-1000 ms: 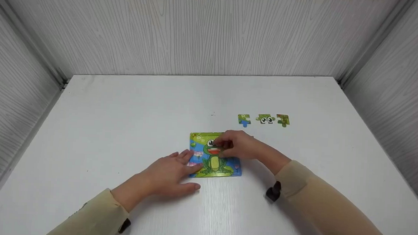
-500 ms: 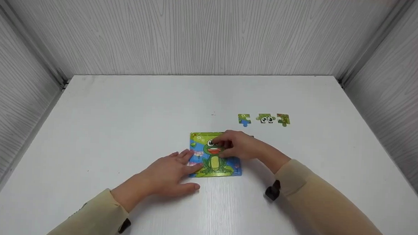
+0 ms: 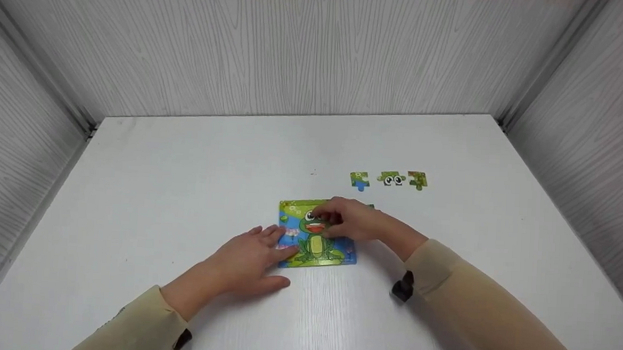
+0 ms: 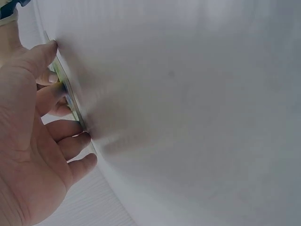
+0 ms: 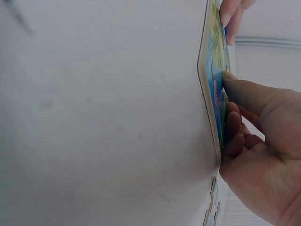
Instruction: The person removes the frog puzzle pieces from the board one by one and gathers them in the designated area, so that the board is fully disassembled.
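Frog puzzle (image 3: 317,246): left hand (image 3: 244,261) spread at edge, right hand (image 3: 353,219) covering part, pinch unclear; three pieces (image 3: 391,175) beyond.

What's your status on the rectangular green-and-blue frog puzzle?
Left hand touching frog puzzle, left side. Right hand curled over its upper right; grip unclear. Three loose green-patterned jigsaw pieces beyond, clear of both hands.

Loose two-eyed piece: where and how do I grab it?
Probably pinch the two-eyed piece by its near and far edges, from above: it lies flat, and its side tabs point toward the left piece and the close right piece.
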A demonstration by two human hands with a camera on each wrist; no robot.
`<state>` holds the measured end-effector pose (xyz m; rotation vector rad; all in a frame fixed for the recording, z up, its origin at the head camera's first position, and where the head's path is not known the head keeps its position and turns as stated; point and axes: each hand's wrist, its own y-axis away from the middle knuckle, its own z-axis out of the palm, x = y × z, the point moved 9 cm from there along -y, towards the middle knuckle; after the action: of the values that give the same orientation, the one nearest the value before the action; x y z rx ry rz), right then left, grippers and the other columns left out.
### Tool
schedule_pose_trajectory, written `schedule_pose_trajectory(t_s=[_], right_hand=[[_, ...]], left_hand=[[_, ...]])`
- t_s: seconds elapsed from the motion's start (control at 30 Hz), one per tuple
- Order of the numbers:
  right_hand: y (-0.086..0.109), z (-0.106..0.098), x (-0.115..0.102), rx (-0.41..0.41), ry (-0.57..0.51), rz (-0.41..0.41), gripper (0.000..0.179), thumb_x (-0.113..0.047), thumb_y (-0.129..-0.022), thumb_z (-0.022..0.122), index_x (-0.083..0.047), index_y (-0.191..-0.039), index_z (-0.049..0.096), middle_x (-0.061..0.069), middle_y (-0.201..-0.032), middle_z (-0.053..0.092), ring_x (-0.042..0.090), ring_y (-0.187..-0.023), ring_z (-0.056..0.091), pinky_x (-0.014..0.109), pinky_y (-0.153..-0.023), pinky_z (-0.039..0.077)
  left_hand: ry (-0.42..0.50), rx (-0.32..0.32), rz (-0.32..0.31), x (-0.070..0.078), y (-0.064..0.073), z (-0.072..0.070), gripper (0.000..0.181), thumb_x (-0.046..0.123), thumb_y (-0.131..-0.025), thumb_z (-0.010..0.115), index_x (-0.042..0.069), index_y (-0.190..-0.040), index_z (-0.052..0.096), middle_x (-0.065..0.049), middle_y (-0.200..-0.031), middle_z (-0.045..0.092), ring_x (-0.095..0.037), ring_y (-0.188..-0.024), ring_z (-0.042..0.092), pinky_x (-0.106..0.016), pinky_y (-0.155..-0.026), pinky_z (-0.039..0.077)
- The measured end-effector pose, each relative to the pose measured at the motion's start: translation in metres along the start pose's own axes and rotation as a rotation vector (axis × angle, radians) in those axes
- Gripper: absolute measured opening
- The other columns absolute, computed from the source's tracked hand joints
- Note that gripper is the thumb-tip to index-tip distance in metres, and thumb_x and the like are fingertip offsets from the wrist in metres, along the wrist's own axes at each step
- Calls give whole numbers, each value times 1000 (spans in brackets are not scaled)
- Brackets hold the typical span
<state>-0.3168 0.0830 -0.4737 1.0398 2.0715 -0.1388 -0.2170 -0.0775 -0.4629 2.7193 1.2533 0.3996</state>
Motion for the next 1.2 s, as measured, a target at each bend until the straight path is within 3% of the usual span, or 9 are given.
schedule_pose_trajectory(t_s=[0.47, 0.67, 0.9, 1.2], right_hand=[[3, -2, -2, 6, -20, -19, 45, -16, -100, 77, -16, -144, 66, 1, -119, 61, 20, -104, 55, 35, -93, 49], [2, -1, -3, 8, -18, -31, 46, -16, -100, 77, -16, -145, 66, 1, -119, 61, 20, -104, 55, 35, -94, 49], [2, 0, -5, 20, -9, -37, 46, -18, -100, 77, -17, -144, 66, 1, -118, 61, 20, -104, 54, 35, -94, 49], [3, 1, -4, 32, -2, -30, 46, -17, -100, 77, -16, -144, 63, 1, -117, 60, 21, -104, 54, 36, -93, 48]], left_hand=[[5, -9, 23, 9, -7, -2, 75, 67, -102, 54, 26, -164, 44, -20, -173, 24, -36, -160, 23, -53, -127, 24], [36, -31, 41, 11, -9, 1, 76, 68, -102, 51, 25, -164, 44, -18, -173, 26, -35, -161, 21, -52, -127, 25], [81, -31, 20, 9, -8, 3, 75, 69, -102, 50, 26, -164, 44, -18, -172, 26, -37, -160, 22, -54, -124, 33], [53, -20, 30, 12, -10, 4, 75, 68, -102, 50, 25, -163, 45, -20, -171, 28, -38, -159, 24, -53, -123, 34]])
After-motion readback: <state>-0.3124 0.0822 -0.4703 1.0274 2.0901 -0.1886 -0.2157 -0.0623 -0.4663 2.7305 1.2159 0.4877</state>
